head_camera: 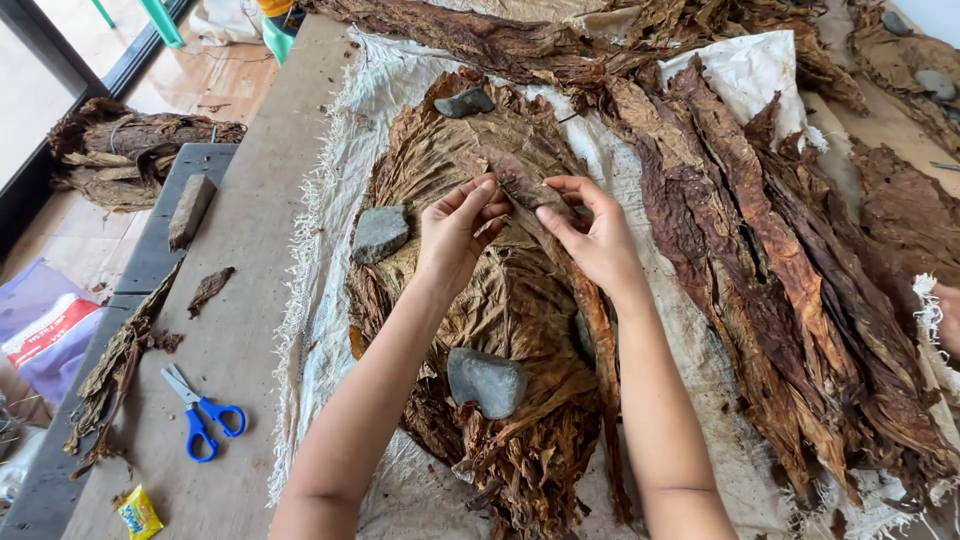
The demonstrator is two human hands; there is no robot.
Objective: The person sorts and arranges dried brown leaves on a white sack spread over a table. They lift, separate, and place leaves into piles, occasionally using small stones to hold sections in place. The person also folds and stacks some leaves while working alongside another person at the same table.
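Several heaps of dried brown tobacco leaves (800, 270) cover the pale woven cloth (320, 250) across the long table (250, 250). At centre frame lies a rounded stack of lighter tan leaves (500, 300), weighted by three grey stones (487, 381). Above it, the left hand (458, 228) and right hand (596, 236) pinch one dark narrow leaf (525, 190), fingers closed on it. Lower left, blue-handled scissors (202, 412) lie on the tabletop.

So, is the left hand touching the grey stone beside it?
Apart. The head view shows brown leaf between the left hand and the grey stone.
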